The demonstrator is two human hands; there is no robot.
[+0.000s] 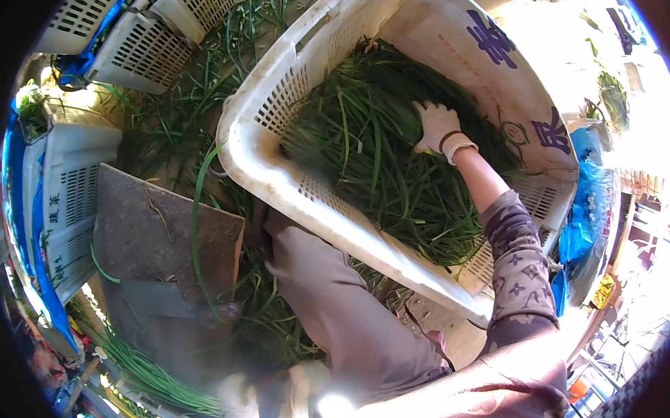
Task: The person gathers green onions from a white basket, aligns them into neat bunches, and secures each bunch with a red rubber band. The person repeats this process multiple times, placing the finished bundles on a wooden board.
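Observation:
My right hand (439, 127), in a whitish glove with a dark band at the wrist, rests on a large heap of long green leaves (377, 151), likely Chinese chives. Its fingertips are partly lost among the leaves, so its grip is unclear. The heap lies inside a big white plastic crate (267, 192) with slotted walls and painted characters. At the bottom edge, a blurred whitish shape looks like my gloved left hand (240, 406); glare hides its fingers. A broad metal blade (156, 298) lies on a dark board (162, 228) at the left.
Loose green stalks (168, 115) litter the ground beyond the board. Slotted white crates (143, 49) stand at the upper left, another crate (73, 192) at the far left. A bundle of thin green stalks (151, 374) lies at the lower left. Blue plastic (589, 181) is beyond the big crate.

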